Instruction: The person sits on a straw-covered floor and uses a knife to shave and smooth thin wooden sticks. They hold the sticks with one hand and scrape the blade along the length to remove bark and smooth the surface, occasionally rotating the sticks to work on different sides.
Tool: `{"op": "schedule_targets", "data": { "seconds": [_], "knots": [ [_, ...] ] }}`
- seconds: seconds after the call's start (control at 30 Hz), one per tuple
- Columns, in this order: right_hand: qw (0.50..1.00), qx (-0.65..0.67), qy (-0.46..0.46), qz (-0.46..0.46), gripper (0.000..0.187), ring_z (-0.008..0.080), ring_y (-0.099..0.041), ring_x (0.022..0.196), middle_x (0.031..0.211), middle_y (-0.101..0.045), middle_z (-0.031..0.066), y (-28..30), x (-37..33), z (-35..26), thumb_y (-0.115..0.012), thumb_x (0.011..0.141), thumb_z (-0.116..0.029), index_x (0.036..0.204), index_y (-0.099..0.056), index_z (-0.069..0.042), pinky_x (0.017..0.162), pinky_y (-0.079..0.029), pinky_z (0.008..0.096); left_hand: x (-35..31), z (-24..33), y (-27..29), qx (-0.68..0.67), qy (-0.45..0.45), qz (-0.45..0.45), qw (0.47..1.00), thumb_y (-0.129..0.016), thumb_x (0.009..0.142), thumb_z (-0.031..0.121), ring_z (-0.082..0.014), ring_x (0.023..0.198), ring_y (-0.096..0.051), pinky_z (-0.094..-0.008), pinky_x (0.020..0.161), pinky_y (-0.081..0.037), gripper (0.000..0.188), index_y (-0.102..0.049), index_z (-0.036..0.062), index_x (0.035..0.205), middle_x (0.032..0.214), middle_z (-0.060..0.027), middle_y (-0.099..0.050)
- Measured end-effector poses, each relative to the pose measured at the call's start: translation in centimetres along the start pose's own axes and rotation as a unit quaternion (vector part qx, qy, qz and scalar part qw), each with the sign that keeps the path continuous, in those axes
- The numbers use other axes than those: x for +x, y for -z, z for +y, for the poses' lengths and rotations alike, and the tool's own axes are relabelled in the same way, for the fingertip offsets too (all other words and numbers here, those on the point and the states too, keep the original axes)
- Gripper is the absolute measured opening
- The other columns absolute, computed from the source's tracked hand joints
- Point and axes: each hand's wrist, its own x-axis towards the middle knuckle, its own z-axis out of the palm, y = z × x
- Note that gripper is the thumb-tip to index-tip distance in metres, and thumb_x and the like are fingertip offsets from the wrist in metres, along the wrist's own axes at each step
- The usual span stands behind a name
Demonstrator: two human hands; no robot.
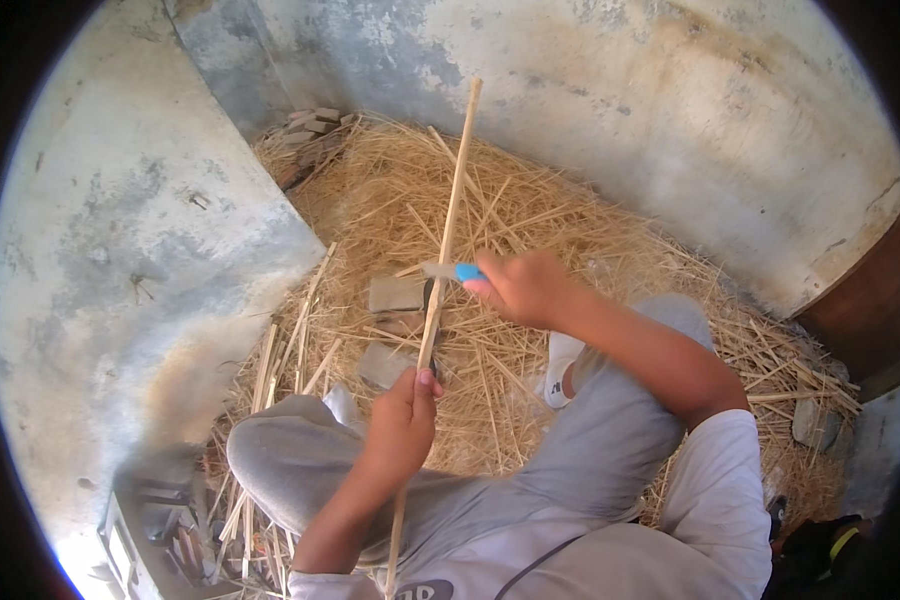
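A long pale wooden stick stands out in front of me, its lower end running down past my lap. My left hand is closed around it at about the middle. In my right hand is a knife with a blue handle, gripped in a closed fist. The knife's blade crosses the stick above my left hand and seems to touch it. A dark, narrow object lies behind the stick, partly hidden by it.
Straw-like shavings cover the floor around my crossed legs. Grey blocks lie just ahead. Split strips lean along the left wall. A grey plastic crate holds wood pieces at lower left. More bricks are stacked in the far corner.
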Motion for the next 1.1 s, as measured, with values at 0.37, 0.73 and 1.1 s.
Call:
{"op": "schedule_targets", "data": {
  "seconds": [0.37, 0.73, 1.1],
  "knots": [
    [0.996, -0.06, 0.027, 0.062, 0.039, 0.0242, -0.052, 0.038, 0.051, -0.055, 0.0069, 1.1, 2.5, 0.9, -0.052, 0.101, -0.045, 0.087, -0.057, -0.009, 0.038, -0.038, 0.0368, -0.4, 1.8, 0.0, 0.12, -0.036, 0.059, 0.99, -0.041, 0.108, 0.024, -0.0292, 0.051, -0.057, -0.0388, 0.052, -0.043, 0.034, -0.056, 0.0012, 0.089, 0.059, -0.0148, -0.054],
    [0.971, -0.158, -0.086, 0.159, 0.043, 0.0218, -0.051, 0.035, 0.048, -0.052, 0.0054, 2.6, 4.3, 7.9, -0.049, 0.102, -0.049, 0.091, -0.058, -0.008, 0.038, -0.04, 0.0378, -2.0, 2.6, -0.7, 0.134, -0.047, 0.012, 0.99, -0.042, 0.108, 0.023, -0.0295, 0.052, -0.058, -0.0387, 0.052, -0.043, 0.031, -0.056, 0.0019, 0.089, 0.06, -0.0152, -0.055],
    [0.939, -0.151, -0.259, 0.17, 0.048, 0.029, -0.063, 0.051, 0.058, -0.061, 0.0083, 3.4, 5.2, 14.0, -0.036, 0.106, -0.047, 0.099, -0.06, -0.006, 0.049, -0.052, 0.0429, -3.8, 1.9, 0.5, 0.199, -0.101, -0.003, 0.975, -0.043, 0.107, 0.022, -0.0394, 0.056, -0.058, -0.0446, 0.054, -0.043, 0.031, -0.057, 0.0003, 0.089, 0.062, -0.0204, -0.056]
  ]
}}
